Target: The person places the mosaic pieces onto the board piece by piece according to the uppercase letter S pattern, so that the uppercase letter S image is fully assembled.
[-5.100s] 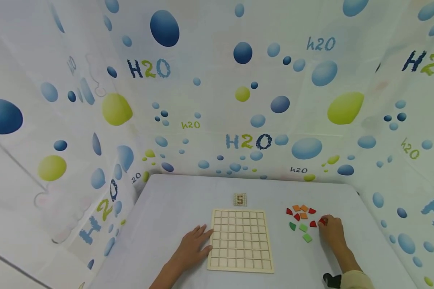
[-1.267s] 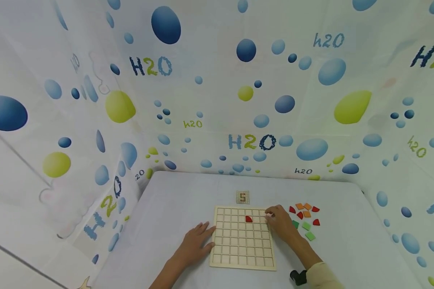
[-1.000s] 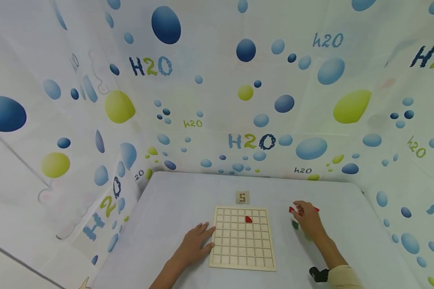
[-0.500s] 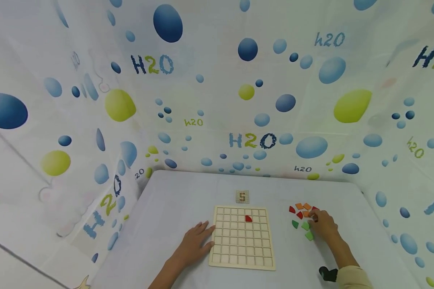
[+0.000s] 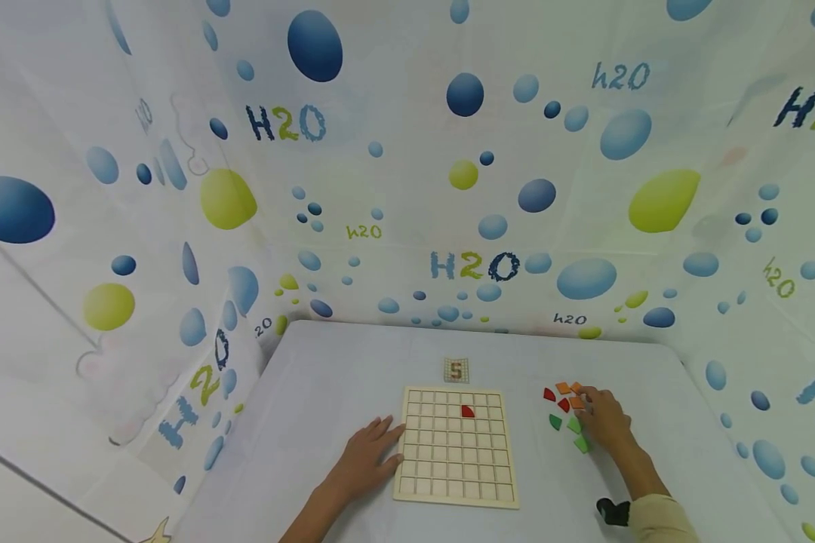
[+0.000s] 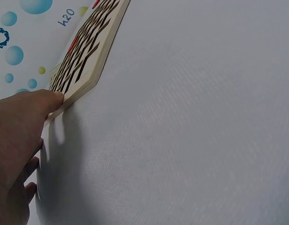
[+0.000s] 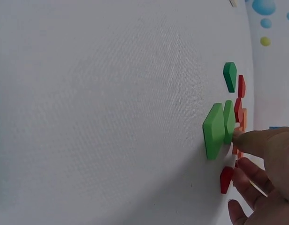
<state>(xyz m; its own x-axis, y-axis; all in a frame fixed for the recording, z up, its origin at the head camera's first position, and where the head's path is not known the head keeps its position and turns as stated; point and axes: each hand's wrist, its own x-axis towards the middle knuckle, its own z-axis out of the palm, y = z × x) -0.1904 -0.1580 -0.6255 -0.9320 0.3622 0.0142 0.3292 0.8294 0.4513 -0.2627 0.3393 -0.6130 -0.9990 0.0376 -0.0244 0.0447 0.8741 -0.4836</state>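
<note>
My left hand (image 5: 365,458) lies with fingers extended along the left edge of a wooden grid board (image 5: 456,503); in the left wrist view its thumb touches the board's rim (image 6: 100,70). One red quarter-circle tile (image 5: 467,411) sits in a cell of the upper rows. At the right, my right hand (image 5: 606,421) reaches over a loose group of tiles, thumb and forefinger apart on either side of an orange square tile (image 5: 576,403). In the right wrist view, a light green tile (image 7: 228,122) is beside the thumb and a red tile (image 7: 226,179) shows near the other fingers.
Left of the right hand lie red tiles (image 5: 549,394), another orange tile (image 5: 562,388), a dark green quarter-circle tile (image 5: 555,422) and light green square tiles (image 5: 581,443). A small pattern card (image 5: 456,369) with an S-like figure lies beyond the board. Printed curtains surround the white table (image 5: 339,362).
A red quarter-circle tile, earlier pinched in my right hand, now sits on the board. The right hand has moved from the board back to the loose tiles. The left hand stays at the board.
</note>
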